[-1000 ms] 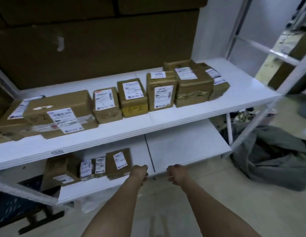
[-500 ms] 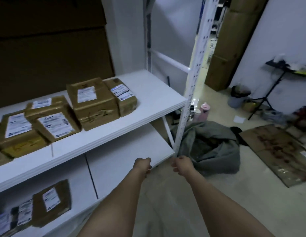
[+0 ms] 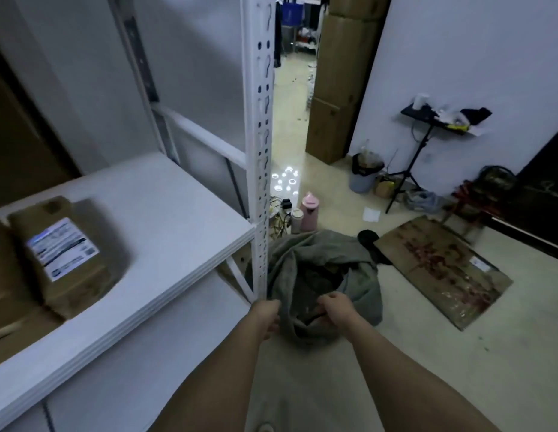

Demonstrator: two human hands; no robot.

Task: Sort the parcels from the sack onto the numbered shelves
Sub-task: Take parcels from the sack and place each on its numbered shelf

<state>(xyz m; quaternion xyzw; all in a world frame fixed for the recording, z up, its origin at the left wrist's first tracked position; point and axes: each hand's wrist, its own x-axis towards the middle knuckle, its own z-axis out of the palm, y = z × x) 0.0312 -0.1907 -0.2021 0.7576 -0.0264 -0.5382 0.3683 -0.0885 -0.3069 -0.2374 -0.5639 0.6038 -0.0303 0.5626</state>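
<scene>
A grey-green fabric sack [image 3: 358,275] lies slumped on the floor just right of the white shelf post [image 3: 259,151], its mouth open toward me and its inside dark. My left hand [image 3: 267,316] grips the near left rim of the mouth. My right hand [image 3: 335,310] curls its fingers over a fold at the near right rim. No parcel shows in either hand. A brown parcel [image 3: 62,254] with a white label lies on the white shelf [image 3: 178,244] at the left, and the lower shelf [image 3: 147,353] runs beneath it.
A pink flask [image 3: 309,210] and cables sit on the floor behind the sack. A flattened stained cardboard sheet [image 3: 443,269] lies to the right. Farther back stand a bin [image 3: 363,176], a tripod stand [image 3: 405,173] and stacked cartons [image 3: 340,88].
My view has swung right, from the shelves of parcels to the sack. Both hands moved from in front of the lower shelf down to the sack's mouth and took hold of it.
</scene>
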